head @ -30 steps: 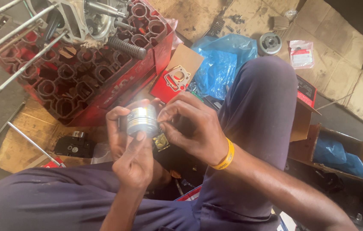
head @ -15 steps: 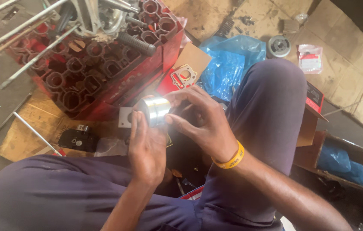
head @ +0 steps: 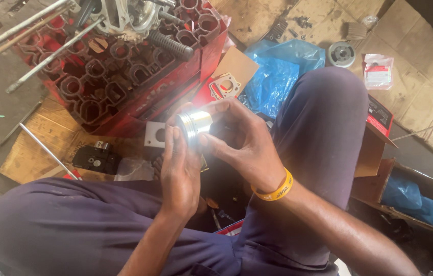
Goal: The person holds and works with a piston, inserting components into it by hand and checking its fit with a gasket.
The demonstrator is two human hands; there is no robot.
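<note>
Both my hands meet over my lap around one part: my left hand (head: 179, 171) cups it from below, thumb up its near side, and my right hand (head: 242, 143) grips it from the right, fingers curled over its top, so each hand is closed on the shiny, silver, grooved metal piston (head: 194, 124). It sits raised between my knees, just in front of the red plastic crate (head: 124, 97). That crate is the biggest thing around, with metal engine parts and long grey metal rods (head: 48, 51) lying across it. Under it lies flattened brown cardboard (head: 27, 158). To the right of the crate is a crumpled blue plastic bag (head: 278, 76), with a round grey metal gear (head: 341, 53) beyond. A small, square, flat metal gasket plate (head: 154, 134) lies just left of my left fingers. On my right wrist sits a yellow rubber wristband (head: 277, 190).
</note>
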